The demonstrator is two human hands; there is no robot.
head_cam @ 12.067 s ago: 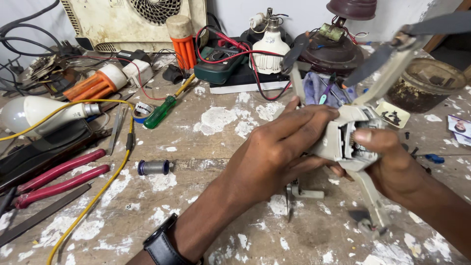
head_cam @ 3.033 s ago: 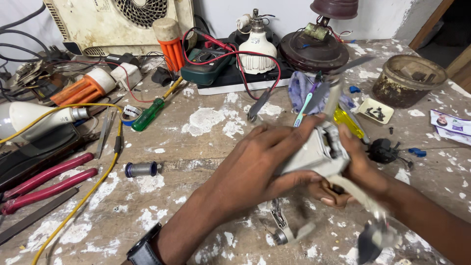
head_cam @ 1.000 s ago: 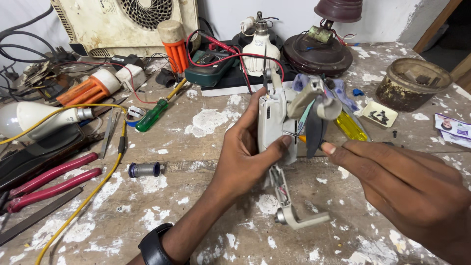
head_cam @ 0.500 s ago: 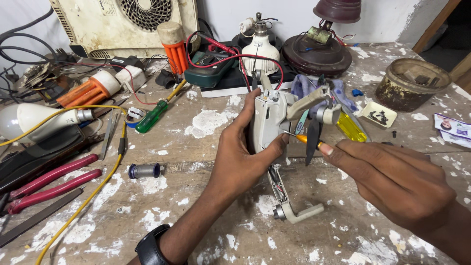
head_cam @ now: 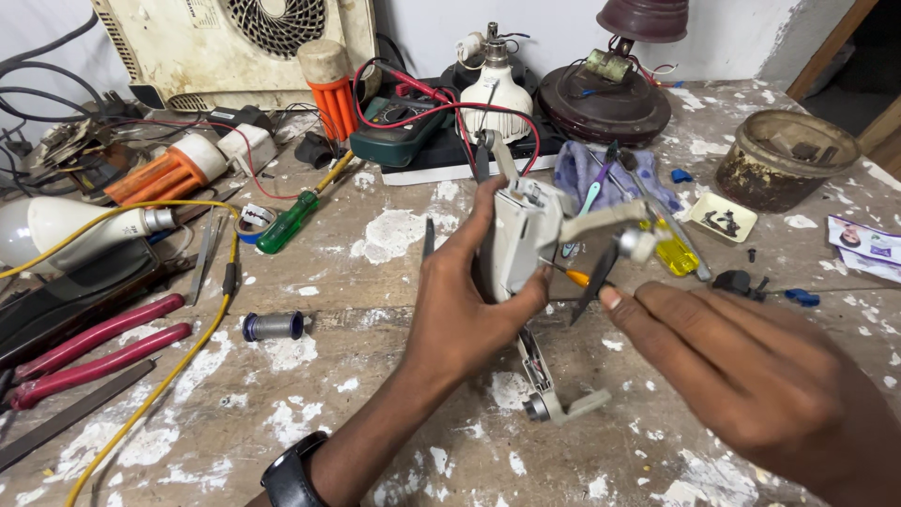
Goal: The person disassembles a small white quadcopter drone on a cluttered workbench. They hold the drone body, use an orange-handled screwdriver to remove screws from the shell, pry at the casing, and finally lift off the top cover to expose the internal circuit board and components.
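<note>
My left hand [head_cam: 465,305] grips a small white drone [head_cam: 522,239] by its body and holds it upright above the workbench. One folded arm with a motor [head_cam: 561,406] hangs down below the hand, and another arm [head_cam: 610,221] sticks out to the right. My right hand [head_cam: 741,376] is just right of the drone, its fingers extended toward a dark propeller blade [head_cam: 593,284] near the drone's side. An orange part shows between the body and my fingertip. Whether the fingers touch the blade I cannot tell.
The paint-stained wooden bench [head_cam: 375,394] holds red pliers [head_cam: 89,347], a green screwdriver [head_cam: 286,221], a yellow screwdriver [head_cam: 671,253], a multimeter [head_cam: 399,136] with red leads, bulbs, a small metal cylinder [head_cam: 272,326], a rusty bowl [head_cam: 784,160] and a small tray of screws [head_cam: 718,218].
The drone has been turned from lying between both hands to upright in my left hand. My right hand let go of it and now reaches back toward its side.
</note>
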